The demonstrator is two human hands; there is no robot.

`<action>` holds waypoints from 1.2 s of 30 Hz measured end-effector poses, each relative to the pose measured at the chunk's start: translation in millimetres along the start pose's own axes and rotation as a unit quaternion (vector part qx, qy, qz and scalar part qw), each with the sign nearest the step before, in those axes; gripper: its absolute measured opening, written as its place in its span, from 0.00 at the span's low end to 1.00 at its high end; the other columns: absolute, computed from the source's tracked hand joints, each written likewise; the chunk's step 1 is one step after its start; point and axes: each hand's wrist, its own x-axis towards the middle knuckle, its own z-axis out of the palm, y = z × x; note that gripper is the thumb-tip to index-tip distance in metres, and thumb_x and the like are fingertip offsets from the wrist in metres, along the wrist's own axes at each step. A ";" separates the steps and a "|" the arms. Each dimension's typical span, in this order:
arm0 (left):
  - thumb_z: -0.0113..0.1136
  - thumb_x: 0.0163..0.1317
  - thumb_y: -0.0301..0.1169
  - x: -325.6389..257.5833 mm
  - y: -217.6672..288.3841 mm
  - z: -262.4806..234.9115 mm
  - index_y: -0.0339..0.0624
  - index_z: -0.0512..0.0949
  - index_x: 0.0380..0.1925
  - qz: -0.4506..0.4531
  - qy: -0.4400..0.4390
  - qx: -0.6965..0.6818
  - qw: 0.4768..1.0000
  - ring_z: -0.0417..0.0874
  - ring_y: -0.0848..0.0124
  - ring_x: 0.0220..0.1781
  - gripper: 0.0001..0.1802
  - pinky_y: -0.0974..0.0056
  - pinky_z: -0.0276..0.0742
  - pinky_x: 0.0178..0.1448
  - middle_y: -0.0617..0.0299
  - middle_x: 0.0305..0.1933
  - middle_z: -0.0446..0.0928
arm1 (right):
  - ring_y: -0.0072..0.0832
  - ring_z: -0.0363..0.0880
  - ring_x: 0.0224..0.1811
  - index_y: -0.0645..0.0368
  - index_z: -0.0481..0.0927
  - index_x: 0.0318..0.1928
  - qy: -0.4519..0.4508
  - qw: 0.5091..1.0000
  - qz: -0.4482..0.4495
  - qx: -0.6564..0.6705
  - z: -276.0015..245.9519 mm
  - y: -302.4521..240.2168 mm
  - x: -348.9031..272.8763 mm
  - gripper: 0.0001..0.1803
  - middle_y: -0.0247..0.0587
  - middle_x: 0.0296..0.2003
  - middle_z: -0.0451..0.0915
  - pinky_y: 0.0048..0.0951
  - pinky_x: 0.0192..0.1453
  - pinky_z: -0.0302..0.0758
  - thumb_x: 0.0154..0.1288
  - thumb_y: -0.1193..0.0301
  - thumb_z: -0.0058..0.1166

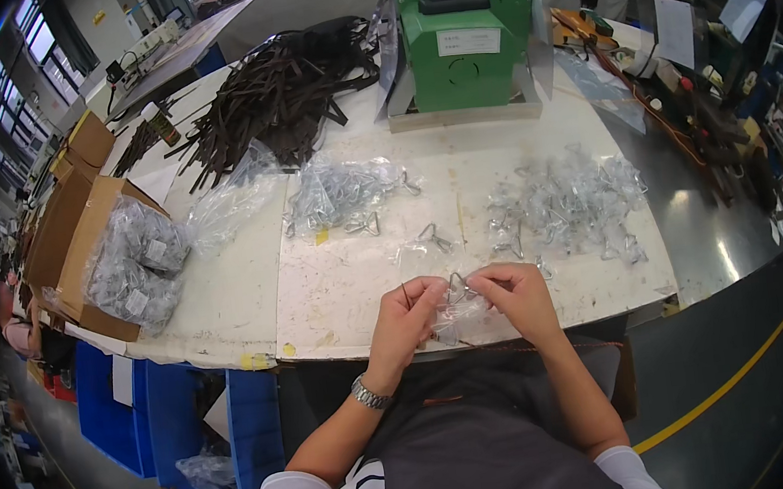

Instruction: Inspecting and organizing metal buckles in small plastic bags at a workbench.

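At the table's front edge, my left hand (411, 312) and my right hand (519, 296) meet with thumbs and fingers pinched together. Between them is a small triangular metal ring (457, 284), gripped from both sides. Thin clear plastic (456, 322) hangs below the ring and partly blurs it; whether the ring lies inside it I cannot tell. Just beyond my hands, another bent metal ring (432, 237) rests on the table near more clear plastic. A pile of metal rings in clear bags (342, 195) lies farther left, and a looser spread of bagged rings (569, 205) lies to the right.
A green machine (468, 52) stands at the table's back. Dark straps (287, 92) are heaped to its left, near a small bottle (160, 124). An open cardboard box (84, 255) holds clear bags at the left edge. Blue bins (259, 453) stand below. Another person (23, 330) is far left.
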 end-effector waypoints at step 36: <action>0.66 0.77 0.36 -13.8 -12.9 -2.3 0.38 0.84 0.34 0.102 0.033 0.181 0.978 0.64 0.87 0.21 0.14 0.74 0.59 0.26 0.76 0.22 0.71 | 0.17 0.74 0.26 0.68 0.84 0.60 -0.039 0.971 0.059 0.226 24.2 25.1 -14.2 0.21 0.26 0.28 0.75 0.22 0.35 0.75 0.85 0.62 0.52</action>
